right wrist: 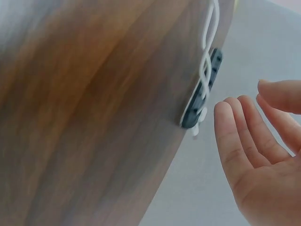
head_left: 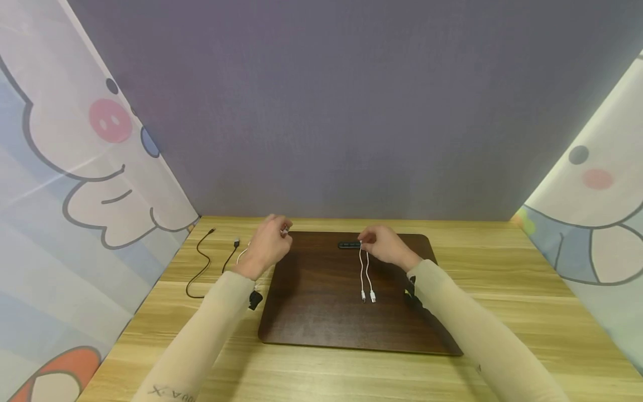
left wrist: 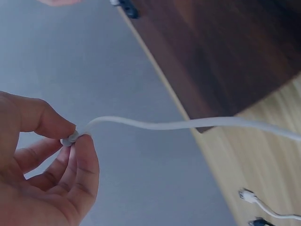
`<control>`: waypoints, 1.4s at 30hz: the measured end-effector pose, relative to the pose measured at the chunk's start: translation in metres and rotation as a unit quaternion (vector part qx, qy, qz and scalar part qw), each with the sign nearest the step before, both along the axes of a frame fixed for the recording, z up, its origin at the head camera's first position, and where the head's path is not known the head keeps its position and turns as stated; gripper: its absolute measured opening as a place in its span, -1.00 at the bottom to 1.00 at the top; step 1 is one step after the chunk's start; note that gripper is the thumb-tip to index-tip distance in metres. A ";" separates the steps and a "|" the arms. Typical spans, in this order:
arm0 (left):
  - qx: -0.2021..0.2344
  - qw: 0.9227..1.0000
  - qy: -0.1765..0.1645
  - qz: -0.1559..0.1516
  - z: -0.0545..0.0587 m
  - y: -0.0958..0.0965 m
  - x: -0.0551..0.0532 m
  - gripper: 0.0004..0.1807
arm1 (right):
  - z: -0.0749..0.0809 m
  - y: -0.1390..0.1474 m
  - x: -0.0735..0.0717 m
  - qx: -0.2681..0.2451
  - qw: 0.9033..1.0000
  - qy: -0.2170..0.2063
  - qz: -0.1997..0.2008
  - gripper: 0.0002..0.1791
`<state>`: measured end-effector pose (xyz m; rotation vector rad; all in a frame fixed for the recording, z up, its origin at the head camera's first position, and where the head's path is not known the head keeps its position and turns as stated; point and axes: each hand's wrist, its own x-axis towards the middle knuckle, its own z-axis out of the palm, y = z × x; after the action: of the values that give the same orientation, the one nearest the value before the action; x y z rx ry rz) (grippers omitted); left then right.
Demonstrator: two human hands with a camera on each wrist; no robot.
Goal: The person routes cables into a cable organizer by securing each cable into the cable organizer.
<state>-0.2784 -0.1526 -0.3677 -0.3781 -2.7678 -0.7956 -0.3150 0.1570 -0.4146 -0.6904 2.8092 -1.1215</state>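
In the head view my left hand [head_left: 267, 244] is raised over the left back corner of the dark brown board [head_left: 321, 312]. Its thumb and fingers pinch the end of a white cable [left wrist: 188, 124], which trails off to the right in the left wrist view. My right hand [head_left: 385, 245] hovers beside a black cable-holder strip [right wrist: 192, 113] at the board's back edge, fingers relaxed and nothing between them. A white cable [right wrist: 205, 61] is seated in that strip's slot, with two plugs [head_left: 372, 296] lying toward the front of the board.
Left of the board, a thin black cable [head_left: 203, 258] curves over the light wood table [head_left: 311, 371]. Near it lies a black cable's USB plug [head_left: 236, 242]. A grey partition [head_left: 321, 111] rises behind the table, and cartoon-printed cloth [head_left: 55, 145] hangs at both sides.
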 end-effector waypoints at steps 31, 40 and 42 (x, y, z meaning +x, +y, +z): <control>0.169 0.974 0.083 -0.130 0.023 0.046 0.019 -0.73 | 0.010 -0.048 0.047 -0.069 0.993 0.013 0.099 -0.82; 0.214 0.965 0.075 -0.132 0.026 0.060 0.023 -0.76 | 0.008 -0.055 0.060 -0.075 0.988 -0.012 0.133 -0.78; 0.221 0.963 0.072 -0.133 0.026 0.062 0.023 -0.76 | 0.006 -0.057 0.060 -0.079 0.987 -0.013 0.139 -0.82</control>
<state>-0.2556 -0.0902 -0.3417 -0.6904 -2.3403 -1.3544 -0.2546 0.1001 -0.4089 -1.0326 2.5184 -1.2928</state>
